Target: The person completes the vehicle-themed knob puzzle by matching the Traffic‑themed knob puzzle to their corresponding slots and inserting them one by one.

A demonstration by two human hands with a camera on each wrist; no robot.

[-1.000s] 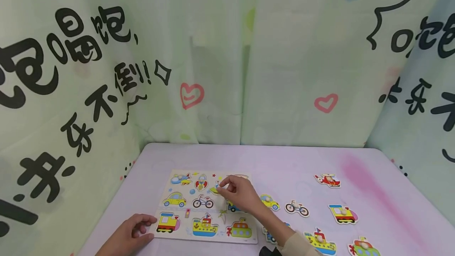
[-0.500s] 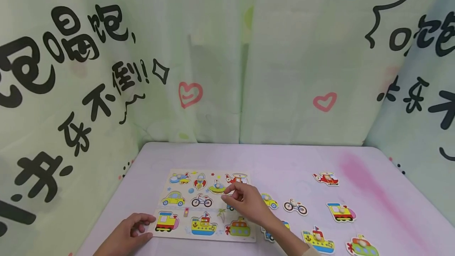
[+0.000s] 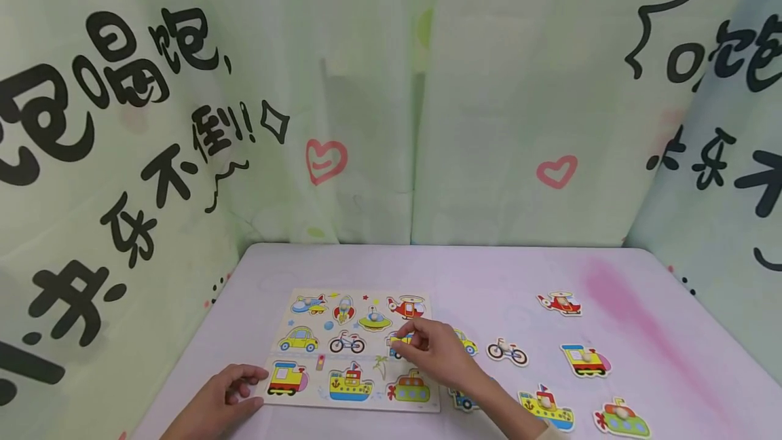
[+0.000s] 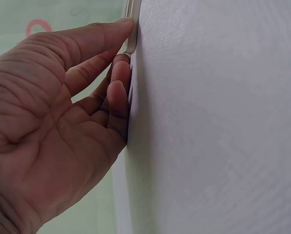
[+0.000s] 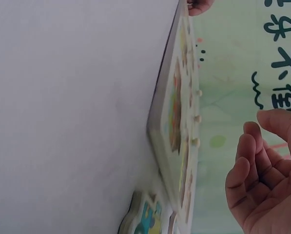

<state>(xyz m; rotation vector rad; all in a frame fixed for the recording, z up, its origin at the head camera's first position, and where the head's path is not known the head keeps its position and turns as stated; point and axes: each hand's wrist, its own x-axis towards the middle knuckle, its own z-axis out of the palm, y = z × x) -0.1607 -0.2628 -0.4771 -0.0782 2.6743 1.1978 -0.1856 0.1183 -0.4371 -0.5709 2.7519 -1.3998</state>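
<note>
A white wooden peg puzzle board [image 3: 318,387] with vehicle pictures lies left of centre in the head view. My left hand [image 3: 222,396] grips its left edge; in the left wrist view the thumb [image 4: 99,40] and index finger meet at the board's corner. Over the board's right side hovers my right hand [image 3: 435,350], thumb and fingers loosely bent, nothing between them. It partly covers the printed truck [image 3: 394,343]. In the right wrist view several small knobs [image 5: 197,118] stand up from the board. The flying saucer [image 3: 374,320] sits at its upper middle.
Right of the board lie loose puzzle pieces: helicopter [image 3: 560,303], bicycle [image 3: 507,352], train [image 3: 585,361], ship [image 3: 546,409], submarine [image 3: 622,419], yellow car [image 3: 468,343] and blue truck [image 3: 462,400]. My right arm partly hides the car and truck. A printed curtain [image 3: 476,121] hangs behind the table.
My right hand has moved from the flying saucer rightward and slightly down, uncovering the saucer and the printed helicopter. My left hand stays at the board's edge.
</note>
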